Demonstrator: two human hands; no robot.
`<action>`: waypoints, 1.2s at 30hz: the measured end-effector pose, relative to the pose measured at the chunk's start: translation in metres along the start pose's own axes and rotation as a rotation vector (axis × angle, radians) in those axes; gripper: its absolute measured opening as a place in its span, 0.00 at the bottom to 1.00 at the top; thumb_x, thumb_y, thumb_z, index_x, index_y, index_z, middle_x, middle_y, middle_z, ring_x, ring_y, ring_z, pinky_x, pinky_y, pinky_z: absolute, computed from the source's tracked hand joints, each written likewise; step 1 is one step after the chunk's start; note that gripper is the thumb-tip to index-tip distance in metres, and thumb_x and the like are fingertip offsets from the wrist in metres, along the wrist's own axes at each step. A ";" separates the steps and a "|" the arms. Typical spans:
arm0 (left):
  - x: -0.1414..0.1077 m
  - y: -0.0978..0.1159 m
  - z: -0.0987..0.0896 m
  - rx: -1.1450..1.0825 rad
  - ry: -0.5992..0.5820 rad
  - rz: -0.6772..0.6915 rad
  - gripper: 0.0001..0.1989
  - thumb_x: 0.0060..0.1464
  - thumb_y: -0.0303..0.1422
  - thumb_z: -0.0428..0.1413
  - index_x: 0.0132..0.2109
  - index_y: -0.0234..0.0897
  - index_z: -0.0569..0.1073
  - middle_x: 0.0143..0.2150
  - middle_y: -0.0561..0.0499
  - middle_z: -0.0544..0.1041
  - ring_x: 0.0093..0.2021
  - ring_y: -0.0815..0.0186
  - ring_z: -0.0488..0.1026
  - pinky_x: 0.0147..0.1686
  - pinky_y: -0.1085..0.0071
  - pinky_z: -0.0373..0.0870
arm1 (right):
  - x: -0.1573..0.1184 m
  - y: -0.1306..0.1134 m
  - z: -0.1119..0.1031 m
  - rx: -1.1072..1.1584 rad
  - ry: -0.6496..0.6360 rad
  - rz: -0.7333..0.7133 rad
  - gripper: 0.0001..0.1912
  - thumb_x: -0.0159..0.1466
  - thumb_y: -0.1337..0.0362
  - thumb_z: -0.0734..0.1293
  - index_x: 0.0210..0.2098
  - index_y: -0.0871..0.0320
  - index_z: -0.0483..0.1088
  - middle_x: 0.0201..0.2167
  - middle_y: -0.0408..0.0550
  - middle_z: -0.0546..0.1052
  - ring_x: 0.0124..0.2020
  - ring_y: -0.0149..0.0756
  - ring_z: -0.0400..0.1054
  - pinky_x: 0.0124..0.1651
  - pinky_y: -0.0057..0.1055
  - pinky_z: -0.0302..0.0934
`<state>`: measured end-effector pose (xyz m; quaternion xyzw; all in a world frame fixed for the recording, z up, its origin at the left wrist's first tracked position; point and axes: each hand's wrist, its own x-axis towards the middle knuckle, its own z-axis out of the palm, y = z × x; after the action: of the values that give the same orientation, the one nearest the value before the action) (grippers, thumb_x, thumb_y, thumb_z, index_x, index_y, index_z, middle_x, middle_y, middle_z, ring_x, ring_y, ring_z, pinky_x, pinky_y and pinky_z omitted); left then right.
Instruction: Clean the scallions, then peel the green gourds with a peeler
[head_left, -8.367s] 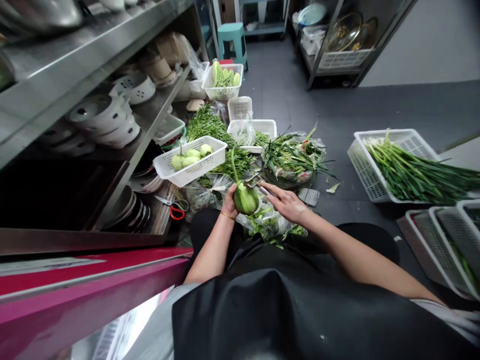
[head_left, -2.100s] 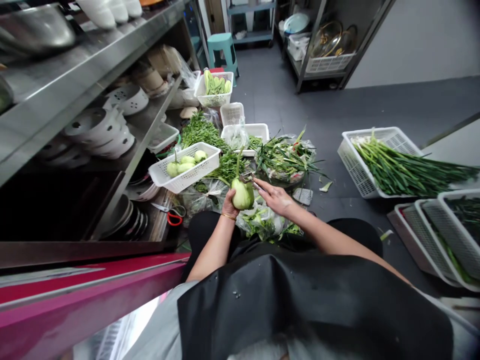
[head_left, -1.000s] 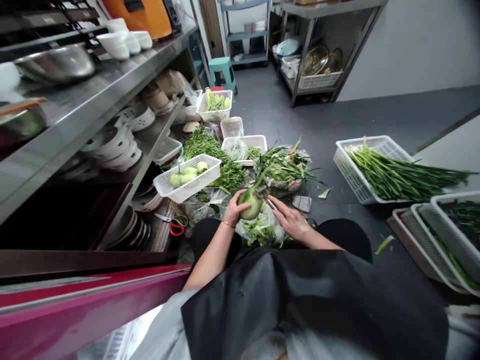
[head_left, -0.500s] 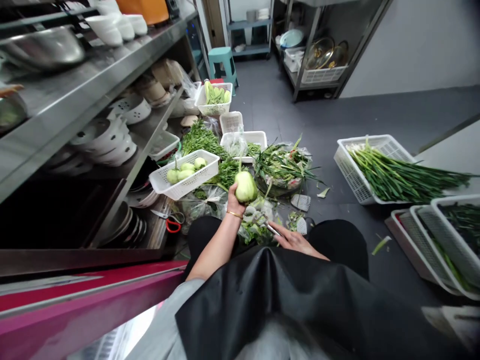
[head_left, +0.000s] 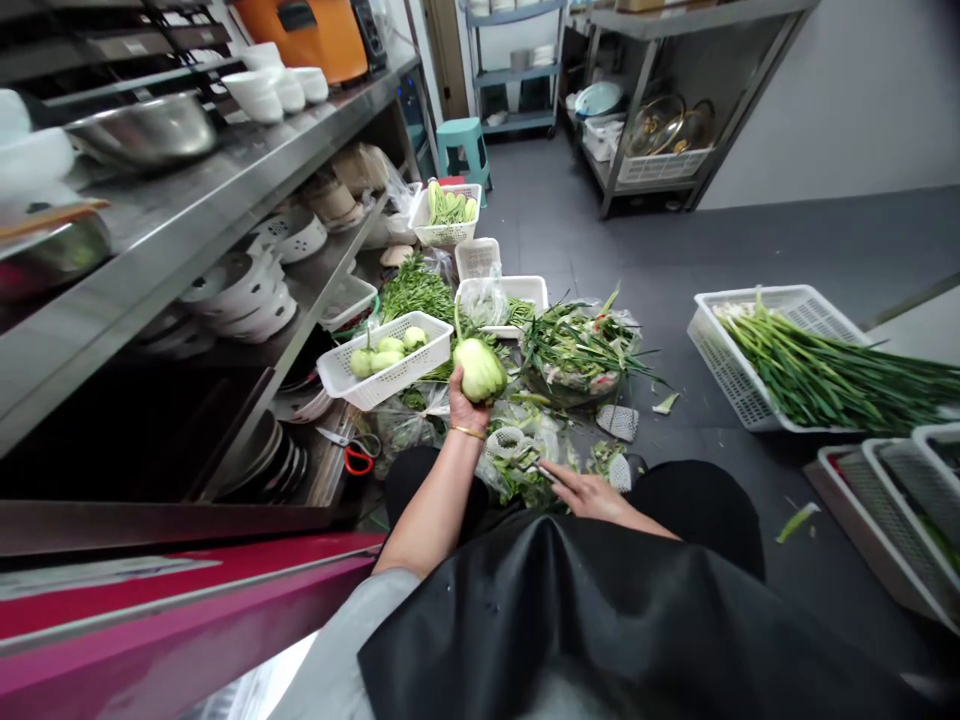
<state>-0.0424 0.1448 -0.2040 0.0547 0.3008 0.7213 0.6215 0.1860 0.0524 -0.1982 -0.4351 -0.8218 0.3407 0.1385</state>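
My left hand (head_left: 468, 408) is closed around a pale green gourd (head_left: 481, 371) with a long thin stem, raised above the greens on the floor. My right hand (head_left: 589, 495) is lower and to the right, its fingers wrapped round the metal handle of a peeler (head_left: 546, 472). The peeler's head points left, apart from the gourd. Beyond my left hand, a white basket (head_left: 382, 388) holds several similar gourds. Vegetable scraps and plastic (head_left: 525, 478) lie below the peeler, between my knees.
A steel shelf unit (head_left: 247, 165) with bowls and pans runs along the left. Red-handled scissors (head_left: 358, 459) lie at its lower edge. A heap of green trimmings (head_left: 581, 345) sits ahead. Baskets of long green stalks (head_left: 840, 370) stand right; a teal stool (head_left: 463, 150) stands farther back.
The gourd in my left hand has shifted a little left and tilted, its stem now leaning left. My right hand keeps the peeler low. The whole view has moved slightly.
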 end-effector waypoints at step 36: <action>-0.008 0.003 0.012 -0.168 0.097 0.062 0.26 0.48 0.50 0.57 0.49 0.40 0.73 0.44 0.48 0.77 0.47 0.58 0.74 0.46 0.61 0.72 | 0.039 -0.024 -0.001 -0.124 0.167 -0.021 0.26 0.68 0.61 0.54 0.65 0.56 0.57 0.58 0.50 0.69 0.55 0.42 0.67 0.55 0.38 0.64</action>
<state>-0.0375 0.1420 -0.1906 -0.0234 0.2670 0.7647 0.5860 0.1491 0.0750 -0.1842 -0.4611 -0.8315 0.2500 0.1829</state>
